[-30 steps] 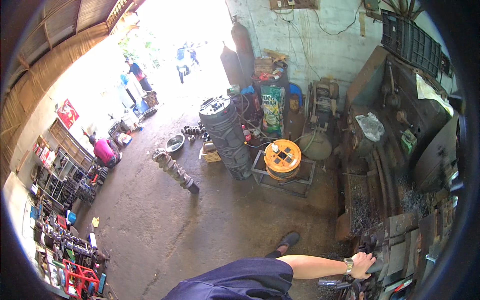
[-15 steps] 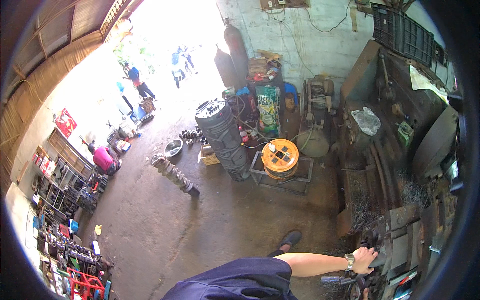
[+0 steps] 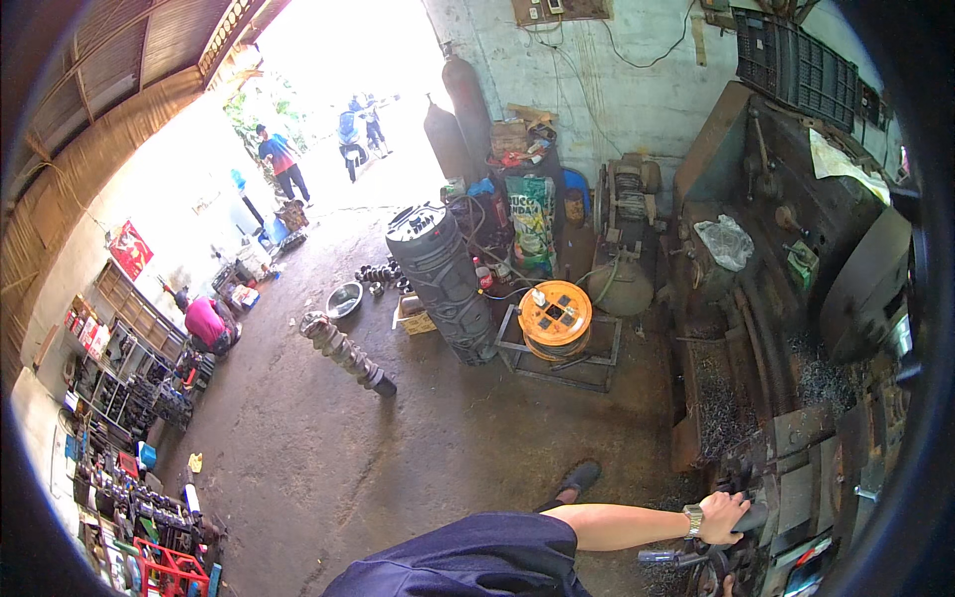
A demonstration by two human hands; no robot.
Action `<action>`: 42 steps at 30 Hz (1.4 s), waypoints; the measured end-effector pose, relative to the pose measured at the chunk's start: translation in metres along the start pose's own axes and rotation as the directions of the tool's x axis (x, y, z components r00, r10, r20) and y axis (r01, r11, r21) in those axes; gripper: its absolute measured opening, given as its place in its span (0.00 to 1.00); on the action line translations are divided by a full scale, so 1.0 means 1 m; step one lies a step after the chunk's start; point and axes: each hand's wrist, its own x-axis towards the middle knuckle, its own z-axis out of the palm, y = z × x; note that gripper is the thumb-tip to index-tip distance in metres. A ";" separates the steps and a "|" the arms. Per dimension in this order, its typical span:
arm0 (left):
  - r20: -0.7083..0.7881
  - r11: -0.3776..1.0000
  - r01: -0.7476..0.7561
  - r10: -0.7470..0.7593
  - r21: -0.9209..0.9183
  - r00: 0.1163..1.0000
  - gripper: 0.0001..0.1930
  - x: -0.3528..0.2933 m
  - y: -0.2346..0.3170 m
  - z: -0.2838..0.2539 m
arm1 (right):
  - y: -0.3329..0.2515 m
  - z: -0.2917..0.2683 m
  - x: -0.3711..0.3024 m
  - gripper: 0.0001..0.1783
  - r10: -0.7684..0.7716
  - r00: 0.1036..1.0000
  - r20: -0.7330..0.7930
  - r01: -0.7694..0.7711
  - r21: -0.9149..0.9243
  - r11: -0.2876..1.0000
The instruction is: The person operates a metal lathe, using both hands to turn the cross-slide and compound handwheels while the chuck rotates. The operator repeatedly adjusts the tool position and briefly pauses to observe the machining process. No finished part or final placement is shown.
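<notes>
My left hand [image 3: 723, 517], with a metal-banded watch [image 3: 693, 520] at the wrist, reaches to the right from a dark blue sleeve [image 3: 487, 552]. Its fingers curl over a dark, rounded part [image 3: 758, 513] of a large, worn metalworking machine [image 3: 806, 438], apparently a lathe. Just below, a shiny metal handle [image 3: 657, 556] sticks out beside a dark handwheel [image 3: 708, 575]. Of my right hand [image 3: 729, 585] only a sliver of finger shows near the wheel at the lower edge; its grip is hidden.
Metal shavings [image 3: 718, 398] lie in the machine bed, and a plastic bag [image 3: 725, 242] sits above. Ahead stand an orange cable reel [image 3: 555, 310] on a frame, a black drum [image 3: 443, 284] and an upright crankshaft-like part [image 3: 346, 350]. A crouching person [image 3: 207, 323] works by the left shelves.
The view has shifted slightly. Near the bright doorway, a standing person has changed position a little. My left hand stays on the same machine part.
</notes>
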 end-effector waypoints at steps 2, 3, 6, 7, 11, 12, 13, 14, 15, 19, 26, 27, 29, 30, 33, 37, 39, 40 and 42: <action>0.008 1.000 0.006 -0.006 -0.002 1.000 0.39 0.000 0.000 0.000 | 0.001 -0.002 -0.001 0.43 0.000 1.000 0.001 0.000 0.002 1.000; 0.003 1.000 0.004 -0.004 0.002 1.000 0.39 0.001 0.000 0.000 | 0.001 -0.003 -0.001 0.43 0.002 1.000 -0.001 -0.002 0.006 1.000; 0.004 1.000 0.011 -0.011 0.005 1.000 0.39 0.002 0.001 0.001 | 0.003 -0.007 -0.003 0.42 0.001 1.000 -0.005 -0.001 0.013 1.000; 0.003 1.000 0.010 -0.010 0.006 1.000 0.39 0.002 0.001 0.002 | 0.004 -0.008 -0.004 0.42 0.003 1.000 -0.005 -0.003 0.014 1.000; -0.001 1.000 0.014 -0.014 -0.007 1.000 0.38 0.001 0.001 0.002 | 0.005 -0.013 -0.006 0.41 -0.001 1.000 -0.007 0.001 0.023 1.000; -0.011 1.000 0.007 -0.007 -0.009 1.000 0.38 0.001 0.001 0.001 | 0.005 -0.013 -0.005 0.41 -0.001 1.000 -0.008 0.001 0.025 1.000; -0.021 1.000 0.005 -0.006 -0.011 1.000 0.38 0.000 0.001 0.001 | 0.005 -0.014 -0.006 0.41 -0.001 1.000 -0.006 0.001 0.027 1.000; -0.022 1.000 0.010 -0.010 -0.014 1.000 0.37 -0.001 0.002 0.000 | 0.006 -0.015 -0.006 0.40 -0.003 1.000 -0.008 0.003 0.030 1.000; -0.023 1.000 0.008 -0.008 -0.009 1.000 0.37 -0.001 0.002 -0.001 | 0.007 -0.016 -0.006 0.40 -0.005 1.000 -0.008 0.005 0.030 1.000; -0.003 1.000 0.021 -0.021 -0.004 1.000 0.36 0.000 0.001 0.000 | 0.010 -0.022 -0.007 0.39 -0.005 1.000 -0.013 0.006 0.039 0.999; -0.022 1.000 0.009 -0.008 0.013 1.000 0.36 -0.003 0.006 -0.008 | 0.021 -0.042 -0.011 0.38 -0.021 1.000 -0.016 0.022 0.059 0.998; -0.005 1.000 0.011 -0.011 0.019 1.000 0.36 -0.004 0.008 -0.013 | 0.024 -0.048 -0.013 0.38 -0.025 1.000 -0.015 0.026 0.063 0.998; 0.081 1.000 0.030 -0.031 0.007 0.996 0.37 -0.006 0.013 -0.026 | 0.030 -0.064 -0.019 0.38 -0.040 0.999 -0.015 0.041 0.086 0.995; 0.099 0.999 0.036 -0.035 -0.009 0.994 0.37 -0.008 0.014 -0.032 | 0.034 -0.073 -0.023 0.37 -0.059 0.998 -0.006 0.060 0.123 0.991; 0.117 0.999 0.039 -0.036 -0.022 0.992 0.35 -0.006 0.012 -0.046 | 0.043 -0.103 -0.031 0.38 -0.054 0.989 -0.137 0.064 0.070 0.995; 0.124 0.985 -0.014 -0.008 0.174 0.992 0.37 0.002 0.010 -0.048 | 0.050 -0.119 -0.026 0.40 0.028 0.918 -0.397 -0.135 -0.244 0.960; 0.202 0.984 0.012 -0.048 0.176 0.978 0.38 0.001 0.015 -0.042 | 0.055 -0.122 -0.032 0.48 0.150 0.888 -0.435 -0.267 -0.223 0.938; 0.207 0.981 0.019 -0.060 0.194 0.977 0.39 0.001 0.017 -0.040 | 0.056 -0.122 -0.035 0.52 0.105 0.889 -0.446 -0.236 -0.250 0.939; 0.172 0.981 -0.003 -0.031 0.195 0.985 0.39 0.002 0.018 -0.037 | 0.055 -0.120 -0.040 0.57 0.089 0.889 -0.450 -0.237 -0.285 0.929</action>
